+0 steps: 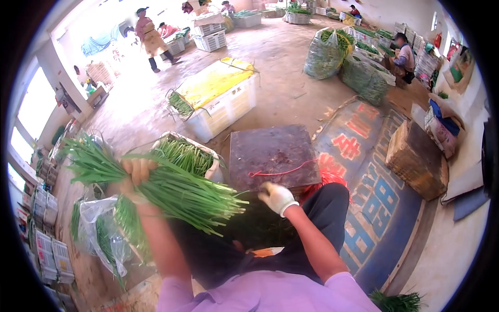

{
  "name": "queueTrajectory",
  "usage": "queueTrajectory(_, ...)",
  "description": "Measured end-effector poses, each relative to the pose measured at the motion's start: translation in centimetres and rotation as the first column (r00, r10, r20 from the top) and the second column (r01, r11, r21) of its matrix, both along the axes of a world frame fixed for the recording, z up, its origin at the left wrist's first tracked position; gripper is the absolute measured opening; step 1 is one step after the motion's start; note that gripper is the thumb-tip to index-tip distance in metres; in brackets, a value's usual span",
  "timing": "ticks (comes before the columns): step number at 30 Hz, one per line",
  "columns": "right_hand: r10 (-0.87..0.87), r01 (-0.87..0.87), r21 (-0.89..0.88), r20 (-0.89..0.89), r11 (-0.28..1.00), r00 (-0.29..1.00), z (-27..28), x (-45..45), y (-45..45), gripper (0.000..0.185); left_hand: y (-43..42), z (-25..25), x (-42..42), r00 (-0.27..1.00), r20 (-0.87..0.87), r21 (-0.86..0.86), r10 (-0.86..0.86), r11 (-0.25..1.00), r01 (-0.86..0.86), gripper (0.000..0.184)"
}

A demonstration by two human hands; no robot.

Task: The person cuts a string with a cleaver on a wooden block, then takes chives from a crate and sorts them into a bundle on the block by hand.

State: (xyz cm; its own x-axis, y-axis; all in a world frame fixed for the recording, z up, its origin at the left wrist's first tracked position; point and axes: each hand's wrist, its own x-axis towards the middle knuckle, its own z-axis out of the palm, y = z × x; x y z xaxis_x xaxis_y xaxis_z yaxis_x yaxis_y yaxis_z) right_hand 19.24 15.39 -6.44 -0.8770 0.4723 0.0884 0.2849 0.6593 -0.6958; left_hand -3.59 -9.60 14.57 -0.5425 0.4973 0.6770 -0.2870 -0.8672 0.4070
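My left hand (137, 176) is wrapped round a thick bunch of garlic chives (179, 190), holding it slantwise above my left thigh. The leafy tips spread to the left and the pale cut ends point right. My right hand (275, 197), in a white glove, is closed at the near edge of a dark wooden block (270, 151), apart from the bunch. Whatever its fingers pinch is too small to make out. On the block lies a thin red tie (283, 170). More red ties (332, 178) hang in a bundle by my right knee.
A basket of green stalks (182, 156) stands beyond the bunch. Behind it is a white crate (223, 106) with a yellow cover. Plastic-bagged greens (106, 229) are at my left. A wooden box (416, 158) sits on the right. Co-workers (150, 39) are farther back.
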Motion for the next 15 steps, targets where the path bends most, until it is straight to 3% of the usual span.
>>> queueTrajectory(1,-0.010,-0.019,-0.100,-0.288,0.995,0.958,2.8,-0.2,-0.2,0.032,-0.2,-0.4,-0.4,1.000,0.005,-0.018,0.020,1.000,-0.020,0.025)
queueTrajectory(2,-0.043,-0.113,-0.374,-0.383,0.921,0.923,6.1,-0.5,-1.1,0.030,-0.3,-0.4,-0.4,1.000,0.004,-0.025,0.022,0.999,-0.022,0.025)
queueTrajectory(4,0.131,-0.328,-0.336,-0.494,0.883,0.859,10.9,-0.2,-2.4,0.030,0.0,-0.5,-0.6,0.997,-0.065,-0.060,0.033,0.998,-0.037,0.023)
queueTrajectory(5,0.241,-0.371,-0.168,-0.512,0.914,0.824,10.9,-0.8,-3.0,0.028,0.3,-0.6,-0.7,0.993,-0.110,-0.043,0.041,0.998,-0.046,0.024)
queueTrajectory(6,0.353,-0.406,0.007,-0.508,0.914,0.786,10.8,-1.2,-3.2,0.025,0.5,-0.7,-0.8,0.993,-0.111,-0.039,0.039,0.998,-0.044,0.024)
queueTrajectory(7,0.457,-0.476,0.041,-0.364,0.878,0.811,10.5,-1.4,-2.9,0.020,0.4,-0.7,-0.7,0.994,-0.099,-0.038,0.041,0.998,-0.045,0.024)
queueTrajectory(10,0.374,-0.420,0.002,-0.457,0.908,0.807,7.0,-1.0,-2.3,0.016,0.0,0.0,-0.3,0.993,-0.092,-0.031,0.070,0.997,-0.073,0.024)
queueTrajectory(11,0.380,-0.381,0.094,-0.460,0.920,0.803,5.5,-0.7,-1.5,0.014,-0.2,0.2,-0.1,0.992,-0.092,-0.027,0.088,0.996,-0.091,0.024)
queueTrajectory(12,0.369,-0.368,0.071,-0.346,0.927,0.863,3.0,-0.5,-0.5,0.017,-0.6,0.2,-0.2,0.991,-0.089,-0.026,0.101,0.994,-0.103,0.024)
queueTrajectory(14,0.437,-0.463,0.082,0.223,0.883,0.872,1.9,0.9,1.5,0.028,-1.1,0.2,-0.7,0.986,-0.077,-0.078,0.146,0.985,-0.152,0.024)
queueTrajectory(15,0.436,-0.463,0.090,0.221,0.882,0.873,2.0,0.5,1.4,0.028,-1.0,0.1,-0.7,0.980,-0.088,-0.093,0.176,0.979,-0.184,0.025)
